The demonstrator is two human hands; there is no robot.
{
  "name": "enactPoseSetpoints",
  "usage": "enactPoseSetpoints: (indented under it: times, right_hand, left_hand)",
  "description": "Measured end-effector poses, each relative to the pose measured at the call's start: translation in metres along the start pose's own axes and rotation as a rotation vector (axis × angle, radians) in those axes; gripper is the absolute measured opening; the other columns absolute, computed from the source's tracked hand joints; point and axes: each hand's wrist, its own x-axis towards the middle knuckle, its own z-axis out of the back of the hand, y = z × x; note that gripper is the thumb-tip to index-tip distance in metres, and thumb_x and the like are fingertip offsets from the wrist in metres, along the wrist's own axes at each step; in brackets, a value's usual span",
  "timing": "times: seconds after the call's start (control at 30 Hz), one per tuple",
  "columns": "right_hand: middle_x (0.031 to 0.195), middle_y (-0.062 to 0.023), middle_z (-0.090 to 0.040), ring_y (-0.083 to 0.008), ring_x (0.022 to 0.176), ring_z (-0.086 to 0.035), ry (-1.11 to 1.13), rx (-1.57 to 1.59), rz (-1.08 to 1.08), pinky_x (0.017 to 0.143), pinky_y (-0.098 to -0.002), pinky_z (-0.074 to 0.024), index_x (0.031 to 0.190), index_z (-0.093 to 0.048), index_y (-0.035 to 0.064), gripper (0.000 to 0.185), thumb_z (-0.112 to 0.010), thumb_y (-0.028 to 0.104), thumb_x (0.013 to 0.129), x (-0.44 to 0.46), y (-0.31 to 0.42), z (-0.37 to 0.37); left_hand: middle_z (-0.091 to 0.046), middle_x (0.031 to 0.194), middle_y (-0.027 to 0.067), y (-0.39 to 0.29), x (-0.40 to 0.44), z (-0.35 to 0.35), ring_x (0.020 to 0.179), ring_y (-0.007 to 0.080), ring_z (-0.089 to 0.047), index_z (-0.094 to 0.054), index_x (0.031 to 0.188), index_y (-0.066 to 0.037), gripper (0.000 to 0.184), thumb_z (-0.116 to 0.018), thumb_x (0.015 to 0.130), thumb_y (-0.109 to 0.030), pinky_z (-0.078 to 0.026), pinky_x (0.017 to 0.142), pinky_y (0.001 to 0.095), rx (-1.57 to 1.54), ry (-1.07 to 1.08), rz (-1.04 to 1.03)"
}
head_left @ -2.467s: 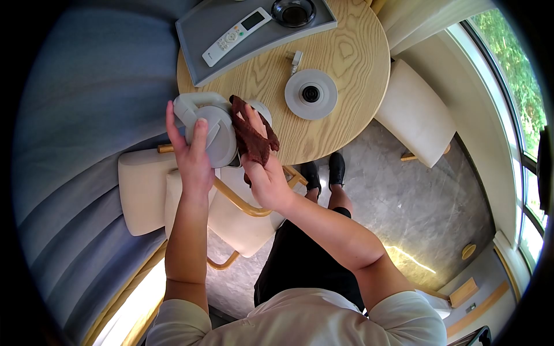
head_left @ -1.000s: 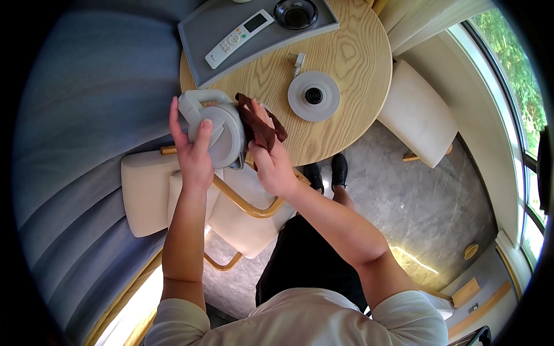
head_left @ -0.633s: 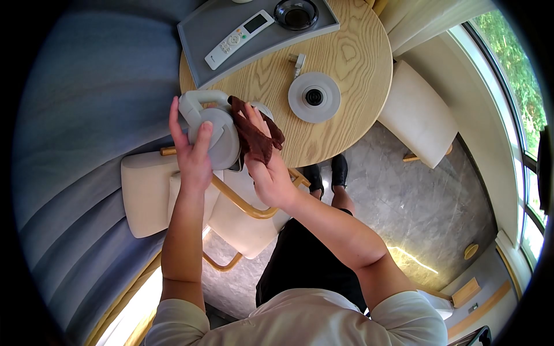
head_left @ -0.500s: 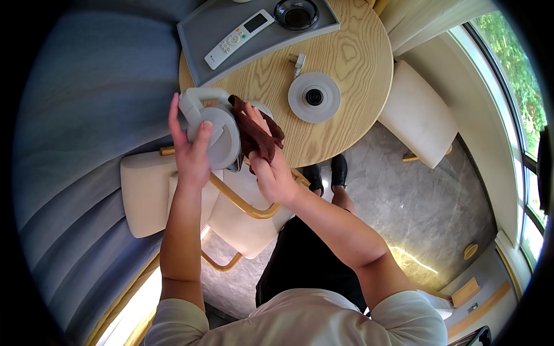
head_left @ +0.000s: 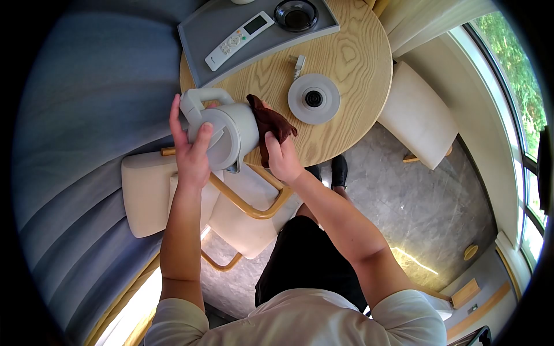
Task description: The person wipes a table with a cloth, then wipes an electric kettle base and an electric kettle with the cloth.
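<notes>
An electric kettle, pale grey with a lid and a looped handle, is tilted on its side above the table's near left edge. My left hand grips it at the lid end, thumb on the lid and fingers spread behind. In my right hand is a dark brown cloth, pressed against the kettle's bottom end. Part of my right hand is hidden by the cloth. Right of the cloth, the kettle's round power base lies on the table, its plug just behind it.
The round wooden table carries a grey tray with a white remote control and a dark glass ashtray. A cream chair with wooden arms stands below the kettle; another chair is at right.
My right hand and the cloth have moved right, from the kettle's side to its bottom end, uncovering the body. My left hand has hardly moved.
</notes>
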Motion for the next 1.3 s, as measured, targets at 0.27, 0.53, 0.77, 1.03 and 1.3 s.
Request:
enactPoseSetpoints:
  times: [0.27,0.53,0.77,1.03,1.3]
  right_hand:
    - [0.162,-0.022,-0.047,-0.0355,0.155,-0.039,-0.032,0.062,-0.133,0.128,-0.0413,-0.0268,0.155,-0.045,-0.0042,0.05,-0.044,0.006,0.106,0.005,0.011,-0.001]
    - [0.166,-0.0198,-0.043,-0.034,0.157,-0.036,-0.032,0.064,-0.165,0.129,-0.0401,-0.0232,0.16,-0.04,-0.0023,0.053,-0.045,0.01,0.108,-0.002,0.01,-0.007]
    - [0.17,-0.0203,-0.034,-0.0348,0.16,-0.028,-0.019,0.021,-0.036,0.13,-0.0406,-0.0188,0.162,-0.035,-0.0029,0.057,-0.047,0.006,0.108,-0.011,0.035,-0.02]
    - [0.169,-0.0245,-0.035,-0.0395,0.16,-0.028,0.021,0.131,-0.171,0.13,-0.0445,-0.0182,0.162,-0.035,-0.0035,0.058,-0.048,0.005,0.106,-0.014,0.087,-0.035]
    - [0.168,-0.0237,-0.036,-0.041,0.159,-0.029,0.053,-0.05,0.079,0.13,-0.0465,-0.0202,0.158,-0.042,-0.0011,0.056,-0.049,0.004,0.103,-0.01,0.071,-0.029]
  left_hand:
    - [-0.057,0.151,0.0209,-0.003,0.003,0.002,0.136,0.026,-0.057,-0.014,0.171,-0.021,0.085,-0.066,0.105,-0.013,-0.047,0.115,0.0422,-0.029,0.012,0.005]
    - [-0.057,0.15,0.022,-0.003,0.006,0.003,0.135,0.0257,-0.059,-0.015,0.171,-0.02,0.085,-0.066,0.103,-0.011,-0.048,0.114,0.0419,-0.024,0.044,0.004]
    - [-0.057,0.149,0.0224,-0.007,0.01,0.006,0.133,0.0264,-0.06,-0.015,0.17,-0.019,0.086,-0.066,0.103,-0.009,-0.05,0.112,0.042,0.039,0.125,0.003]
    - [-0.058,0.148,0.0214,-0.005,0.013,0.011,0.129,0.025,-0.061,-0.013,0.17,-0.019,0.088,-0.068,0.102,-0.008,-0.05,0.112,0.0418,0.07,0.186,-0.048]
    - [-0.059,0.148,0.0202,-0.005,0.016,0.016,0.13,0.0251,-0.061,-0.011,0.171,-0.019,0.091,-0.069,0.101,-0.009,-0.049,0.112,0.0414,0.095,0.24,-0.057]
